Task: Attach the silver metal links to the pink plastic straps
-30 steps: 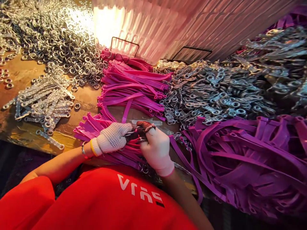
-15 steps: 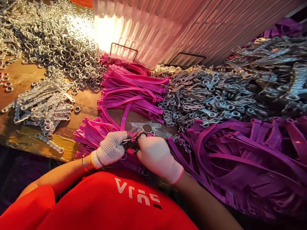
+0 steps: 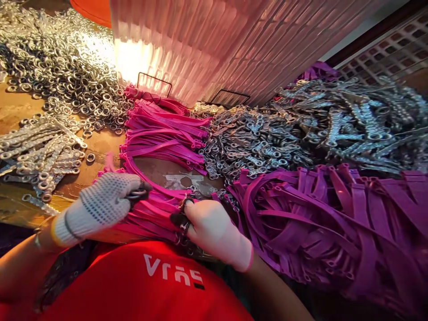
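A bright warm light glows behind the ribbed pinkish plastic sheet (image 3: 187, 49) and makes glare on the heap of shiny metal rings (image 3: 63, 67). The bottom corners are dark, the edges bend, and the white knitted-glove left hand (image 3: 96, 207) looks blurry.

Loose silver metal rings (image 3: 67, 67) far left, pink plastic straps (image 3: 163, 133) centre, grey metal clips (image 3: 301, 129) right, purple plastic straps (image 3: 334, 223) near right, gloved hands near centre

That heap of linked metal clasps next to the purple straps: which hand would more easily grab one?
Probably the right hand. It rests at the near edge of the metal clasp heap, while the left hand sits across the pink straps, pinching a small metal ring.
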### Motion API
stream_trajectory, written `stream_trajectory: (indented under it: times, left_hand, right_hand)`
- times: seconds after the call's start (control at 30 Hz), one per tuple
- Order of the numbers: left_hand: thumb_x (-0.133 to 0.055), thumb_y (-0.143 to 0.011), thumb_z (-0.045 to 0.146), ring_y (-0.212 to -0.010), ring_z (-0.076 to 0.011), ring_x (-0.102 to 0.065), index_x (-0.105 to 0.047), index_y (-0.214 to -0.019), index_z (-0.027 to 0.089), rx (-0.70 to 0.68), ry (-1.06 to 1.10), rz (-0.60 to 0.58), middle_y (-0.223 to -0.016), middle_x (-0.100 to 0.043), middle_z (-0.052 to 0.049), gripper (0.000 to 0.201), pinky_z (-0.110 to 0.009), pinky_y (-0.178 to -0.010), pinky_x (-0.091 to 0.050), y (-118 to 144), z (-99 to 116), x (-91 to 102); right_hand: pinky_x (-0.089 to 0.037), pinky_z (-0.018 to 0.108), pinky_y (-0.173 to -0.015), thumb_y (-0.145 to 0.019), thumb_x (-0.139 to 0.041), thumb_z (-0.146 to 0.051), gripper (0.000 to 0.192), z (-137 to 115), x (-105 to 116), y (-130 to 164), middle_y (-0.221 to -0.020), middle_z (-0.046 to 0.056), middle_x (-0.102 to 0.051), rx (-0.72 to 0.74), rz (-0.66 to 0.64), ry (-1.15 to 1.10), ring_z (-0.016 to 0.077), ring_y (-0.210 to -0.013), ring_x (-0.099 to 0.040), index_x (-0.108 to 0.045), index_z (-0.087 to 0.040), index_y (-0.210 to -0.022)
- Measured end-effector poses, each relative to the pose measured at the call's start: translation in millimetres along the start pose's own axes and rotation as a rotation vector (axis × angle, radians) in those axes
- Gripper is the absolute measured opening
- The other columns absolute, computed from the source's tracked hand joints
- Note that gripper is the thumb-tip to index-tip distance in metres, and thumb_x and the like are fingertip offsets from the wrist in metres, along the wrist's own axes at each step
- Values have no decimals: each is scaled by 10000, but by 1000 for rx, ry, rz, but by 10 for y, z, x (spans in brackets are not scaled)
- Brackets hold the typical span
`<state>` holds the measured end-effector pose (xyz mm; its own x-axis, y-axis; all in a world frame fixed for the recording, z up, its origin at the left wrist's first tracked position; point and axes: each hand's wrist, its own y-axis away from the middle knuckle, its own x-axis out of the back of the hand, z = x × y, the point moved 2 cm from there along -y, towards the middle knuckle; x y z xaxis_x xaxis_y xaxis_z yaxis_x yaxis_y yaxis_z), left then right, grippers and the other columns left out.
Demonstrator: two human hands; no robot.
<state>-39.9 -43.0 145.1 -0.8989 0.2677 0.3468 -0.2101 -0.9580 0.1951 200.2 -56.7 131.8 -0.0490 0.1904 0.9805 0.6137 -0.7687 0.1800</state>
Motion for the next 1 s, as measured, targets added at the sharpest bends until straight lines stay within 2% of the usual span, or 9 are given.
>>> stream_trajectory:
  times: [0.13,0.2,0.3,0.4,0.5,0.6,0.77,0.87,1.0]
  left_hand:
    - [-602,-840,278,-540,-139,-575,-740,-1001,204,170,86,-42,-693,-665,-30,225,-204,-469,-413,-7,-61,-53]
    - [-617,-869,377,-433,-99,-505,-713,-982,170,290,296,-159,-607,-603,-4,254,-183,-396,-358,-73,-98,-224]
    - [-731,-799,433,-385,-48,-438,-694,-990,140,388,619,-313,-614,-582,17,352,-153,-362,-307,-225,-120,-508]
    - [-737,-785,470,-389,-42,-468,-684,-1053,138,471,927,-395,-710,-641,-8,430,-143,-347,-297,-382,-192,-699]
    - [-634,-840,528,-450,-113,-585,-669,-1127,128,531,1163,-493,-819,-700,-71,494,-171,-324,-327,-472,-314,-772]
    - [-581,-882,422,-472,-138,-610,-644,-1205,121,552,1236,-499,-839,-709,-91,445,-181,-319,-336,-484,-389,-773]
    - [-572,-898,301,-414,-84,-528,-652,-1170,113,649,1212,-411,-750,-667,-59,340,-148,-313,-289,-440,-338,-814]
    - [-574,-895,284,-391,-72,-497,-653,-1123,144,676,1206,-358,-703,-650,-30,279,-135,-303,-261,-422,-304,-873]
    - [-587,-877,301,-383,-79,-479,-664,-973,141,685,1185,-418,-643,-628,-21,202,-156,-321,-295,-378,-320,-978]
  right_hand:
    - [-353,284,-639,-912,-554,-319,200,428,-96,65,-811,60,-691,-36,-40,-139,182,-721,-606,-675,-186,-824]
    - [-403,275,-697,-938,-527,-341,234,765,-196,-22,-937,76,-699,-212,53,-177,195,-837,-621,-696,-187,-986]
    - [-413,310,-686,-913,-518,-258,273,1176,-421,-234,-969,151,-686,-587,120,2,251,-874,-623,-692,-117,-1069]
    - [-417,332,-682,-845,-499,-114,275,1276,-644,-432,-1023,229,-655,-677,103,122,287,-894,-629,-682,-37,-1035]
    - [-435,356,-673,-818,-472,-70,274,1230,-787,-496,-990,249,-642,-659,123,121,297,-844,-627,-678,-21,-992]
    - [-465,395,-694,-803,-467,-72,262,1225,-854,-454,-955,252,-640,-623,145,87,321,-845,-621,-691,-33,-933]
    - [-510,410,-821,-825,-454,-137,292,1112,-708,-271,-1017,164,-680,-545,443,-304,281,-934,-636,-665,-124,-1026]
    - [-537,360,-816,-855,-439,-124,364,793,-471,-175,-980,66,-710,-303,479,-606,208,-875,-667,-616,-202,-1163]
    - [-530,359,-888,-821,-519,-73,458,364,-177,-100,-1135,88,-683,72,512,-504,212,-1038,-646,-589,-220,-1250]
